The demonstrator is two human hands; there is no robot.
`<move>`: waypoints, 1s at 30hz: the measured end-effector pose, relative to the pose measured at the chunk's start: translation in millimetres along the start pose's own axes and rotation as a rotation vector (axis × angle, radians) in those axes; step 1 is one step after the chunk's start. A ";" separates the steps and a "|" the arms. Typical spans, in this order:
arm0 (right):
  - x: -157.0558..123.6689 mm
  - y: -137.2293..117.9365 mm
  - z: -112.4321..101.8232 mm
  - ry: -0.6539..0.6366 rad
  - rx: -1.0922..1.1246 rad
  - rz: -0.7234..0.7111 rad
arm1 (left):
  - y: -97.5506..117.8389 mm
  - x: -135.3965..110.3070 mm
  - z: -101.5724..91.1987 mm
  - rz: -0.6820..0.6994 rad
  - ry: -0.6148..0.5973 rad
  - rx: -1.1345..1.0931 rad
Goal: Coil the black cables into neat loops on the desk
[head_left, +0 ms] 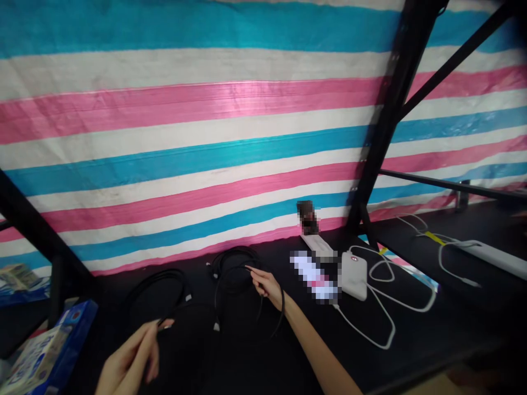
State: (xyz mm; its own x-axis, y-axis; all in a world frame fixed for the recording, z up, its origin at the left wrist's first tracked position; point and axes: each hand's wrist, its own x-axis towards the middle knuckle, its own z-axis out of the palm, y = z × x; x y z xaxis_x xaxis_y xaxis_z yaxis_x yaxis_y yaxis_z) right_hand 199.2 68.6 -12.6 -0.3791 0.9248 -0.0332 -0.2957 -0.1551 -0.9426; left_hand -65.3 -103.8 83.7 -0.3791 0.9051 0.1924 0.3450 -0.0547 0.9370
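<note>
My left hand (pixel 134 356), at the lower left, pinches a thin black cable close to one end. My right hand (pixel 267 286), farther forward, has its fingers closed on a loop of black cable (pixel 282 307), which hangs around the wrist. Whether both hands hold the same cable is hard to tell on the dark surface. Behind the right hand lies a coiled black cable (pixel 234 252) with light metal plugs. Another black coil (pixel 158 277) rests to the left, beyond my left hand. A pale plug (pixel 216 327) dangles between the hands.
To the right are a white power bank (pixel 354 276) with white cords, a blurred-out lit screen (pixel 315 277) and a white power strip (pixel 494 255). A blue package (pixel 61 345) sits at the left. Black frame posts (pixel 381 131) stand before a striped tarp (pixel 206 120).
</note>
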 end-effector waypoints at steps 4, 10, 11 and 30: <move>2.1 -0.5 -3.1 -0.021 0.009 -0.003 | -5.8 16.7 49.0 0.215 -0.162 0.129; 8.3 3.0 -14.2 -0.005 0.126 0.079 | -7.4 27.6 84.9 0.635 -0.062 0.616; 9.4 4.1 -14.8 -0.007 0.109 0.077 | -3.9 22.9 87.9 0.691 -0.056 0.653; 6.6 -2.9 -28.5 -0.189 0.492 0.254 | -48.1 -27.8 125.9 0.132 -0.579 0.238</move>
State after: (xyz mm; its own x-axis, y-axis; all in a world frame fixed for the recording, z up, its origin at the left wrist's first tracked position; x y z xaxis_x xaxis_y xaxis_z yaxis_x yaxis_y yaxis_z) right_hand 222.5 85.1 -19.5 -0.6276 0.7666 -0.1360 -0.5301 -0.5487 -0.6465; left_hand 36.8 -73.2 -3.3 0.1823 0.9820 0.0505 0.5632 -0.1463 0.8132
